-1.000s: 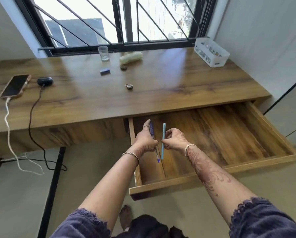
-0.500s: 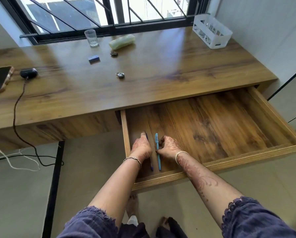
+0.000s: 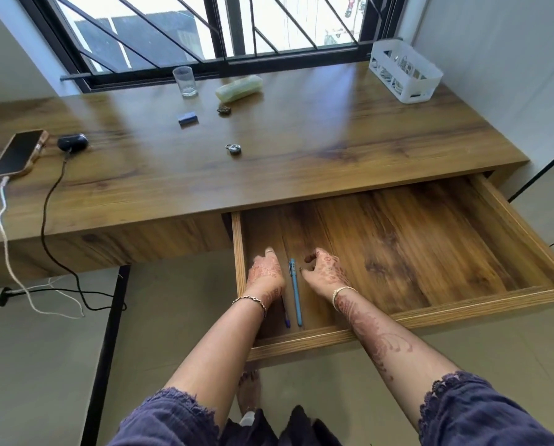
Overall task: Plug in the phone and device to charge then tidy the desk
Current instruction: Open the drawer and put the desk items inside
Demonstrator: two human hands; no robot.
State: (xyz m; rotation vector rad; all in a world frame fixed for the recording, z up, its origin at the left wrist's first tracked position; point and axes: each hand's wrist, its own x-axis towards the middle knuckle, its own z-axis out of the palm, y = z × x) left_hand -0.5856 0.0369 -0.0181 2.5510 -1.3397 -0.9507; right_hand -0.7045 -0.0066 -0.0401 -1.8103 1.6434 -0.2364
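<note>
We count two pens in the open wooden drawer (image 3: 462, 312). A light blue plastic pen (image 3: 295, 294) lies free between our hands, and a dark blue pen (image 3: 287, 318) is mostly hidden under our left hand (image 3: 265, 272), which rests flat over it. Our right hand (image 3: 325, 273), loosely curled and empty, is just beside the light blue pen. One gold-cased phone (image 3: 18, 152) and one small black device (image 3: 71, 142) lie cabled at the left end of the brown wooden desk (image 3: 301, 140).
</note>
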